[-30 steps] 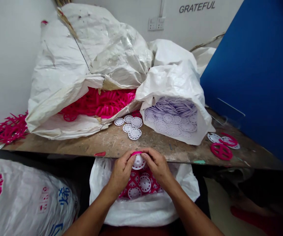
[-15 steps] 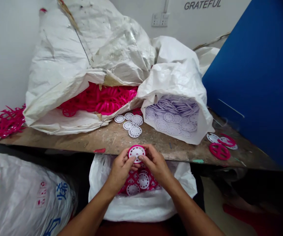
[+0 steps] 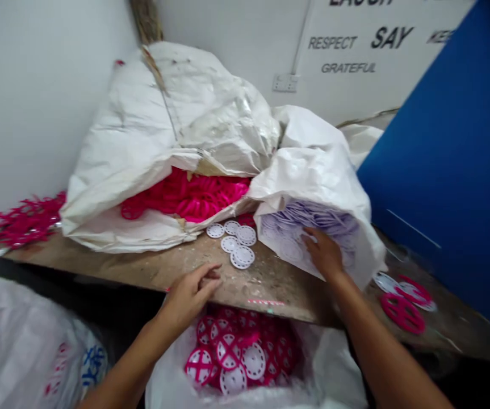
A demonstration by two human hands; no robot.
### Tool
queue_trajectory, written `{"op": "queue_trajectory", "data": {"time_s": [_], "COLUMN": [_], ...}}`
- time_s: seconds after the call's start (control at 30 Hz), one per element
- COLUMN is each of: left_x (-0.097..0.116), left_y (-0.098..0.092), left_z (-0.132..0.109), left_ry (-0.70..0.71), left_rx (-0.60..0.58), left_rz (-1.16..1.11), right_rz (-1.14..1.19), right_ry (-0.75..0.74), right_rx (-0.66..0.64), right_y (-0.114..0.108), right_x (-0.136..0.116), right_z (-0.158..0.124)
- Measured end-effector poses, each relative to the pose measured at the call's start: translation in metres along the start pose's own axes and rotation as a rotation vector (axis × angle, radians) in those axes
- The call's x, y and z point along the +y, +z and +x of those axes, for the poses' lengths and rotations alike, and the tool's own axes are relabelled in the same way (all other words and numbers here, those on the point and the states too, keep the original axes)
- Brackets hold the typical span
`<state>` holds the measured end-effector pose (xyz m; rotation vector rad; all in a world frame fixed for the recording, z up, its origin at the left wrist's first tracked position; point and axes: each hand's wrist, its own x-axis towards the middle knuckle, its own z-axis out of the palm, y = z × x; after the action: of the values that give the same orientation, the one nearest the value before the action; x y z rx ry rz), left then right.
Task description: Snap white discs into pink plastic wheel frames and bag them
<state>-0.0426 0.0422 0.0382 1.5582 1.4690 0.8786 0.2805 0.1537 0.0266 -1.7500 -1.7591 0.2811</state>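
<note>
My left hand (image 3: pixel 196 287) hovers over the front edge of the worktable, fingers loosely bent and apart with nothing between them. My right hand (image 3: pixel 323 254) reaches into the mouth of the smaller white sack (image 3: pixel 321 170), its fingers apart at the white slotted discs (image 3: pixel 285 227) inside; whether it grips one is not clear. Below the table edge, an open white bag (image 3: pixel 338 363) holds many pink wheels fitted with white discs (image 3: pixel 228 351). Several loose white discs (image 3: pixel 242 257) lie on the table between my hands.
A large white sack (image 3: pixel 121 125) full of pink plastic wheels (image 3: pixel 185 196) leans at the back left. Pink sprue scraps (image 3: pixel 27 218) lie at far left. Pink wheels (image 3: pixel 402 312) and white discs lie right, near a blue panel (image 3: pixel 449 170). Another filled bag (image 3: pixel 27 341) stands lower left.
Both hands were together holding a pink wheel with a white disc; they have parted and let it go. My right hand moved up right into the sack. The view has tilted upward.
</note>
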Motion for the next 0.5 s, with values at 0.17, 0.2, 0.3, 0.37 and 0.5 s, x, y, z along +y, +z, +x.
{"op": "queue_trajectory", "data": {"time_s": [0.17,0.2,0.3,0.37,0.5], "left_x": [-0.012,-0.016,-0.030,-0.039,-0.048], "left_y": [-0.048,-0.058,-0.082,-0.093,-0.098], "left_z": [0.075,0.090,0.132,0.154,0.170], "left_ry": [0.175,0.172,0.132,0.099,0.055], "left_rx": [0.469,0.524,0.634,0.662,0.640], "left_rz": [0.128,0.129,0.103,0.061,-0.088], "right_rz": [-0.112,-0.143,-0.211,-0.178,0.006], "right_ry": [0.044,0.043,0.002,-0.028,0.033], "right_rx": [-0.001,-0.012,-0.014,0.010,0.086], "right_y": [0.018,0.021,0.021,0.017,0.003], "right_x": [0.029,0.033,0.040,0.040,0.027], "right_z": [0.043,0.044,0.035,0.023,-0.009]}}
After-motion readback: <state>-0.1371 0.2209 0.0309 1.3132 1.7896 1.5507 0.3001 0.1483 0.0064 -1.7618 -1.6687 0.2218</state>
